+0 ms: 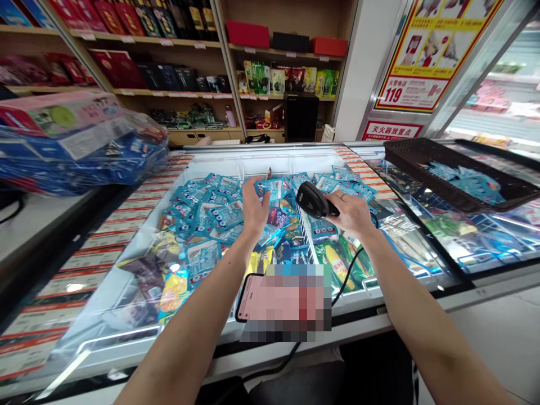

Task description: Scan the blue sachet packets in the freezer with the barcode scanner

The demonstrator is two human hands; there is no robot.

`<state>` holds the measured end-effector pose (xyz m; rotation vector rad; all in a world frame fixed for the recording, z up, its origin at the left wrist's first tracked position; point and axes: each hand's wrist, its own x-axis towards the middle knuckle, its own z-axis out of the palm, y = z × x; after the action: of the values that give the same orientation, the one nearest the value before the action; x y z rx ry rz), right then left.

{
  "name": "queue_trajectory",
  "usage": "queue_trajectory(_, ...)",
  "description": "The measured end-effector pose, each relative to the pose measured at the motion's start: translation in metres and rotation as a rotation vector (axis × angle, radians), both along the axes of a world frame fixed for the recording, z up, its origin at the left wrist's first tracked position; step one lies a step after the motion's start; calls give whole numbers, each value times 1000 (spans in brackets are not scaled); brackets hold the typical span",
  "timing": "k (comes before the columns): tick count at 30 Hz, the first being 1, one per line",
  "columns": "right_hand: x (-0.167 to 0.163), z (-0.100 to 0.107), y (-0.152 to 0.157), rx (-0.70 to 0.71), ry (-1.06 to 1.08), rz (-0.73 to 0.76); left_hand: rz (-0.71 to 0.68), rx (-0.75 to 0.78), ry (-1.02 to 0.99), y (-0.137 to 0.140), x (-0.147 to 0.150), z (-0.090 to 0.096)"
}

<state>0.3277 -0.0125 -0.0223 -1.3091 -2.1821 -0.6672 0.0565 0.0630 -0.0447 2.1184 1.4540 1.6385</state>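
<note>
A small light-blue packet [276,190] is pinched in my left hand [253,208], its printed label turned toward the scanner. My right hand [352,214] is wrapped round a black barcode scanner [311,199], whose head points left at the packet. From the scanner a black cable [349,273] runs down over the front edge. Below both hands, many similar blue packets [225,214] lie heaped in a glass-topped freezer, among yellow and dark food bags. A phone [252,298], partly blurred out, lies at the front edge between my forearms.
A brown basket [426,160] with blue packets stands on the right. Plastic-wrapped boxes [80,135] are stacked at left. Price-label strips [113,233] line the freezer glass. Stocked shelves [189,93] stand behind; a white wire divider [307,233] splits the freezer.
</note>
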Motion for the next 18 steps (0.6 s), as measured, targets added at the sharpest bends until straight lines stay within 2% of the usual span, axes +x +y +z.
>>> queue_trajectory(5, 7, 1, 1, -76, 51, -117, 163, 128, 204, -14, 4, 8)
queue_trajectory(7, 8, 1, 1, -96, 64, -158, 87, 166, 334, -17, 7, 10)
queue_trajectory(11, 8, 1, 2, -117, 84, -196, -303, 186, 644, -19, 14, 10)
queue_trajectory(13, 8, 1, 2, -120, 95, -198, -420, 161, 748, -20, 16, 11)
queue_trajectory(15, 8, 1, 2, -122, 104, -194, -433, 115, 787, -22, 17, 12)
queue_trajectory(18, 9, 1, 1, -129, 116, -199, -356, 12, 780, -27, 21, 18)
